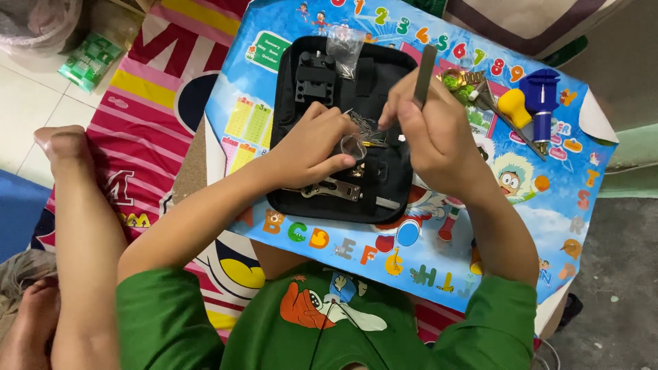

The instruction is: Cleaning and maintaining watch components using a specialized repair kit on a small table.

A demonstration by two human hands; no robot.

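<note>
Left hand: the left hand (312, 147) is resting on the black tool case (343, 130), fingers curled and pinching a small clear plastic bag (353, 145), apparently steadying it over the open kit.
Right hand: the right hand (428, 127) is closing tight around a slim grey metal tool (425, 75), its flat shaft poking up past the knuckles while the fingertips are working down beside the left hand's.
Small parts: thin metal pins (363, 123) are fanning out between the two hands; exactly what the fingertips are pinching there is too small to tell.
Case: soft, black, fabric-like, lying open flat on the table so the tools stay reachable; a blocky black holder (315, 77) is sitting at its far end, a steel tool (332, 190) at its near edge.
Table cover: a glossy blue alphabet sheet (425, 253), curling at its corners.
Off to the right: a blue plastic press tool (541, 103) and a yellow-handled tool (514, 106) are lying well apart from the hands.
</note>
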